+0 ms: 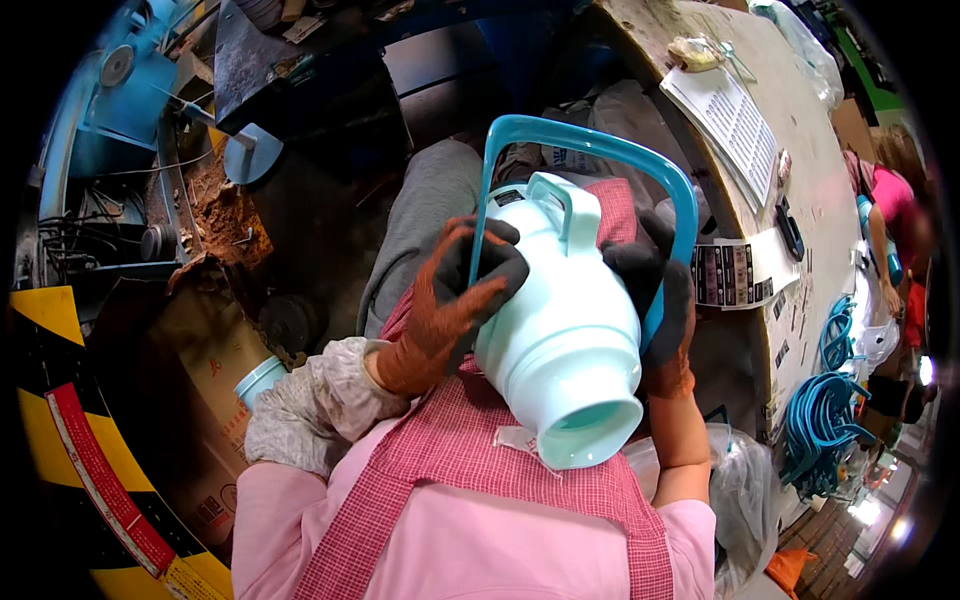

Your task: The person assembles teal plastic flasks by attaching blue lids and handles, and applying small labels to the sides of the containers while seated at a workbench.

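The long workbench [800, 130] curved along my right side, and a sheet of printed paper [735, 120] and a strip of dark labels [730, 275] lay on it. A bundle of blue plastic hoops [820, 420] hung at its near edge. On my left stood a cardboard box [205, 400], and beside it a barrier with yellow and black stripes [60, 440]. My red checked apron [480, 480] covered my lap.

Over the apron I held 1 pale mint plastic jug body [565, 330], lying tilted, with its open round mouth turned toward me and down. It had a moulded side handle [570, 205] on its far part. A blue hoop handle [590, 150] arched over the far end of the jug body.

My left hand [450, 300], in a brown and black work glove, was closed around the left wall of the jug body, fingers pressed on it and over the blue hoop. My right hand [660, 290], in the same kind of glove, gripped the right wall and the right leg of the hoop. A small pale blue cap [258, 378] sat by my left sleeve.
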A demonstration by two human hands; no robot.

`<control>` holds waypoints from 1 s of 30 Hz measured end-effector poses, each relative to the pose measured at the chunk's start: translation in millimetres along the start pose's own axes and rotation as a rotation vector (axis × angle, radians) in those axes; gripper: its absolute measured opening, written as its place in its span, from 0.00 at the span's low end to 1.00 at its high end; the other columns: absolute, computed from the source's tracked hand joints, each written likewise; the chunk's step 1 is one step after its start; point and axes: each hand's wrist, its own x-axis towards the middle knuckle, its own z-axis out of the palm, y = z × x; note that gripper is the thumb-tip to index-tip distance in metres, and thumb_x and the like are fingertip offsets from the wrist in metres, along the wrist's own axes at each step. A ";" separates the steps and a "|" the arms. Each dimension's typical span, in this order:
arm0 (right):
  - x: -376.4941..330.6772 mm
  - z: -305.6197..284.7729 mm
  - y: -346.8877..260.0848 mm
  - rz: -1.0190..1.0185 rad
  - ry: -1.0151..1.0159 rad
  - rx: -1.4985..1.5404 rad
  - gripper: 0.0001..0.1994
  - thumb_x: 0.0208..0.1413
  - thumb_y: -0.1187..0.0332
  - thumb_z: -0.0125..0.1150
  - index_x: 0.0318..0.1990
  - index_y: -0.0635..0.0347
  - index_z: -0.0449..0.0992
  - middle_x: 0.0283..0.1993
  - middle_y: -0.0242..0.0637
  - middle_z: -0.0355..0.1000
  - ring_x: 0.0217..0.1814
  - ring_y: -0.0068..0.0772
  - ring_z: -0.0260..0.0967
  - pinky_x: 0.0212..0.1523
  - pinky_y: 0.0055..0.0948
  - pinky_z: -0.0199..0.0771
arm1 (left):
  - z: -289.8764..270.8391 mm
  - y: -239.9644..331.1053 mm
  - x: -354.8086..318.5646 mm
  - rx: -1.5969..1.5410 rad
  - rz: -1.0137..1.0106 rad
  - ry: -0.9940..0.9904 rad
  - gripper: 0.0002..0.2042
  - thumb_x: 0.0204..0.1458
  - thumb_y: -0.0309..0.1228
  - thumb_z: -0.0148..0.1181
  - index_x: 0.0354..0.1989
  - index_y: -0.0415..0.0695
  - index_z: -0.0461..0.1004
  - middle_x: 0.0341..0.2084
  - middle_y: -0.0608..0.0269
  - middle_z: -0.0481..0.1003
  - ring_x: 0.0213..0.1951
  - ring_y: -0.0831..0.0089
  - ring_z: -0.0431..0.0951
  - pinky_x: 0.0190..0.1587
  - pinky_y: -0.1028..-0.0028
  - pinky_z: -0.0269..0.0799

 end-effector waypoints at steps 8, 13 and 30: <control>-6.8 14.7 11.8 -0.091 0.010 0.037 0.34 0.60 0.43 0.30 0.58 0.66 0.57 0.45 0.44 0.72 0.47 0.30 0.68 0.51 0.27 0.66 | -16.5 -36.0 -30.6 -0.078 0.307 0.010 0.18 0.55 0.30 0.44 0.53 0.38 0.60 0.48 0.51 0.66 0.53 0.63 0.65 0.57 0.63 0.57; 7.5 54.3 2.7 0.051 -0.038 0.395 0.21 0.64 0.55 0.35 0.57 0.56 0.60 0.47 0.35 0.69 0.48 0.24 0.67 0.51 0.22 0.66 | -63.3 -25.3 -9.5 0.744 0.553 0.018 0.15 0.57 0.28 0.46 0.53 0.38 0.62 0.45 0.48 0.69 0.42 0.65 0.75 0.43 0.68 0.75; -14.1 -200.8 -136.2 -0.698 0.597 -0.155 0.15 0.60 0.64 0.45 0.52 0.60 0.65 0.42 0.33 0.69 0.43 0.23 0.66 0.46 0.24 0.68 | -3.6 65.7 164.5 1.137 0.799 -0.721 0.16 0.41 0.14 0.54 0.41 0.41 0.74 0.51 0.50 0.66 0.52 0.58 0.69 0.48 0.68 0.69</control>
